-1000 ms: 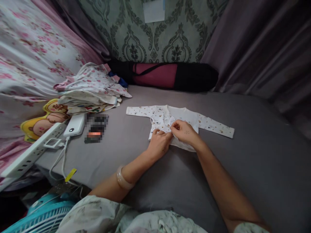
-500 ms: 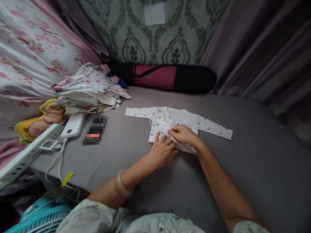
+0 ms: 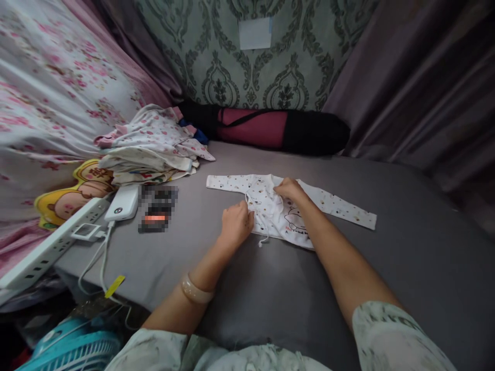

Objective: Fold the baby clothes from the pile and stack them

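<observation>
A small white printed baby top lies on the grey sheet, its sleeves spread to both sides. Its front bears a line-drawn figure and some lettering, and a thin white tie hangs over the lower hem. My left hand is closed at the top's lower left side, its fingertips on the cloth edge. Higher up, near the neckline, my right hand pinches the front fabric. My right forearm covers part of the top's right side.
Folded clothes are piled at the back left. Nearer stand a white power bank, a blurred dark item and a power strip. A black and red long bag lies along the wall; a blue fan is at lower left.
My left hand has moved left and closed. My right hand has moved up towards the neckline. The front of the top now shows its drawing, lettering and hanging tie. The view has shifted slightly.
</observation>
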`<state>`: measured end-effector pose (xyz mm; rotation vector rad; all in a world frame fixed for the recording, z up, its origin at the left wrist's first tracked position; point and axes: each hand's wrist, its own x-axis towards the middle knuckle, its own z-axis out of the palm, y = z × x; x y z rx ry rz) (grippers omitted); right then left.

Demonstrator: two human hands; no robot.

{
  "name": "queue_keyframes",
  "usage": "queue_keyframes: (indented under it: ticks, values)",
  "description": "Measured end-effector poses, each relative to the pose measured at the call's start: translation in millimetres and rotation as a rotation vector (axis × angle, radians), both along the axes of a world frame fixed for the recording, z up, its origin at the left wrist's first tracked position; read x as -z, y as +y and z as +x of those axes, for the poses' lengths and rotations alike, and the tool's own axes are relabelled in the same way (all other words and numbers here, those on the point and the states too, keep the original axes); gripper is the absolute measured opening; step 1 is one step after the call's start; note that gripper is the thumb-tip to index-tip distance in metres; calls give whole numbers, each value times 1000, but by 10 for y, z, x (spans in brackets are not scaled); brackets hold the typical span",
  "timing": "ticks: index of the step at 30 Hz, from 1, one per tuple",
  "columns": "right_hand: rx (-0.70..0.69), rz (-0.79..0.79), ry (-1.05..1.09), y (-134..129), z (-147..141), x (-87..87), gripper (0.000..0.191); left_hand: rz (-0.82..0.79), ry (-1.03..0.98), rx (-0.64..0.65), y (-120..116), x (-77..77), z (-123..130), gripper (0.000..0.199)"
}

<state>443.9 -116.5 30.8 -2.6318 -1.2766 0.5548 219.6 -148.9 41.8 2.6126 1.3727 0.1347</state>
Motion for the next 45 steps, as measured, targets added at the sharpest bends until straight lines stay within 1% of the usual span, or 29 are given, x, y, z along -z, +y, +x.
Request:
queue_keyframes:
  ticks: [2,4,7,11,15,18,21,23,25,28,29,31,33,34,36,39,43,45]
  values:
    - [-27,-45,-5,42,-5,-29,29,-68,41,1,34,34,-6,24]
    - [-46,-95,4,75,-11,-55,32,-101,54,8,42,51,-6,24]
    - [-70,-116,24,104,-23,-73,33,-132,21,19,48,61,-16,27]
    - [-90,-76,9,92,-37,-59,35,-173,-40,66,72,77,-42,36]
    - [-53,24,-165,21,-38,-27,33,-182,-26,109,91,90,-49,38]
    - [-35,64,-260,-43,-48,2,30,-202,-2,107,105,83,-56,36]
    - [-54,57,-262,-102,-72,25,28,-210,24,89,120,63,-73,36]
    - [-78,86,-285,-140,-101,34,28,-202,41,86,123,51,-82,34]
    - [-128,159,-355,-172,-151,46,31,-157,44,84,114,48,-79,30]
    - [-290,271,-421,-179,-267,90,39,-5,-11,112,87,76,-47,28]
    - [-360,285,-411,-167,-310,117,41,45,-41,153,79,96,-32,29]
    - [-477,275,-368,-125,-383,187,45,92,-79,281,72,149,-3,37]
    - [-525,227,-316,-76,-424,266,54,56,-53,388,80,211,15,50]
    - [-520,201,-287,-55,-430,303,58,19,-23,411,89,240,16,56]
    - [-486,166,-238,-25,-424,366,63,-51,29,410,117,282,5,66]
    - [-441,154,-203,-14,-411,422,65,-103,51,407,161,298,-34,74]
    - [-436,206,-162,-12,-399,424,63,-152,25,422,187,271,-68,71]
    - [-415,260,-56,0,-334,387,58,-120,-25,426,180,257,-61,67]
